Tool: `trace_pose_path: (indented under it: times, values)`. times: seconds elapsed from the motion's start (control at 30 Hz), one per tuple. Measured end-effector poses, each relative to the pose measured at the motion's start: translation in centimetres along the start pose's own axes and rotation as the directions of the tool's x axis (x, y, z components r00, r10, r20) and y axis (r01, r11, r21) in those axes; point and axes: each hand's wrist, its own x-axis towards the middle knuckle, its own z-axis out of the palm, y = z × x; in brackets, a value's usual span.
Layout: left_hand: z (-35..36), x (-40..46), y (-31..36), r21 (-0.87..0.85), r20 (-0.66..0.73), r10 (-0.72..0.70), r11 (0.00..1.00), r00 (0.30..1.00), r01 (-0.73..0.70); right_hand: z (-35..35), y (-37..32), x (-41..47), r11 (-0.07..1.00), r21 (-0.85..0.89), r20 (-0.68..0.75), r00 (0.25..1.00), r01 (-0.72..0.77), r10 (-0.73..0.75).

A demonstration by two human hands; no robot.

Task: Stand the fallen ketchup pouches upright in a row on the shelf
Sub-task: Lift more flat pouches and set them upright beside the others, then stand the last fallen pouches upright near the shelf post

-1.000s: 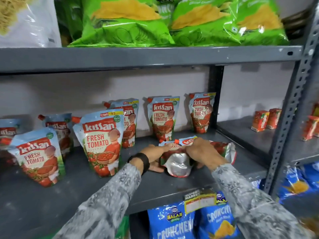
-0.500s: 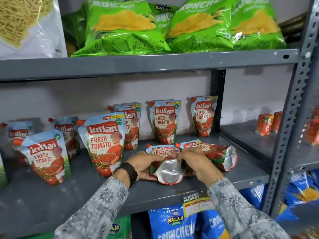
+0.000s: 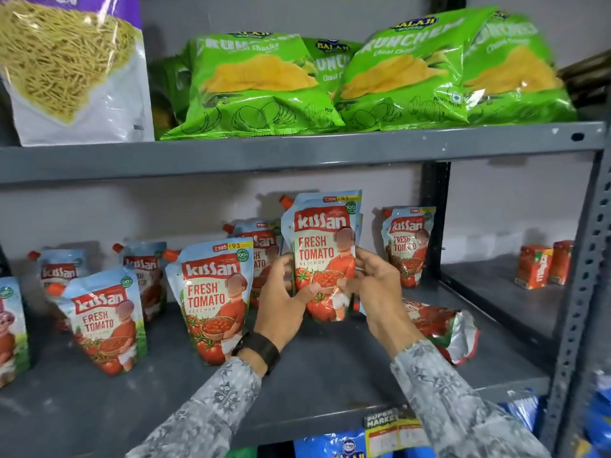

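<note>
I hold a ketchup pouch (image 3: 322,246) upright above the grey shelf (image 3: 330,385), label toward me, red spout at its top left. My left hand (image 3: 281,299) grips its lower left side and my right hand (image 3: 377,289) its lower right side. One more pouch (image 3: 439,322) lies flat on the shelf to the right of my right hand, its silver base pointing toward me. Several pouches stand upright: one just left of my left hand (image 3: 215,299), one further left (image 3: 104,322), one at the back right (image 3: 408,244), and others behind, partly hidden.
The shelf above (image 3: 297,153) hangs low and carries green chip bags (image 3: 261,84) and a noodle snack bag (image 3: 69,67). A dark upright post (image 3: 434,219) stands at the back right. Small red juice cartons (image 3: 542,266) sit on the neighbouring shelf. Blue snack bags (image 3: 344,447) lie below.
Both hands lifted one fallen pouch off the shelf and turned it upright, label facing me. The other flat pouch stayed lying. The camera view shifted down and left.
</note>
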Motion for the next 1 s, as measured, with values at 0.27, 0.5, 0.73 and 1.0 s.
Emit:
trace_pose_path:
  times: [0.27,0.5,0.73,1.0]
  values:
    - [0.7,-0.7,-4.6,0.041,-0.016,-0.153,0.987,0.988,0.154,-0.3,5.7,0.1,0.993,-0.116,-0.02,1.0,-0.011,0.008]
    - [0.1,-0.2,-4.9,0.023,0.024,-0.239,0.971,0.971,0.238,-0.3,5.9,0.3,0.993,-0.115,0.007,1.0,-0.024,0.025]
    - [2.3,-4.1,-0.3,0.023,-0.329,-0.171,0.982,0.929,0.189,-5.2,-0.4,1.4,0.82,-0.551,0.059,0.988,0.152,-0.143]
    - [18.7,-4.7,5.0,-0.217,0.322,-0.686,0.618,0.653,0.756,-19.9,-6.0,8.3,0.013,-0.998,-0.048,0.961,-0.054,0.271]
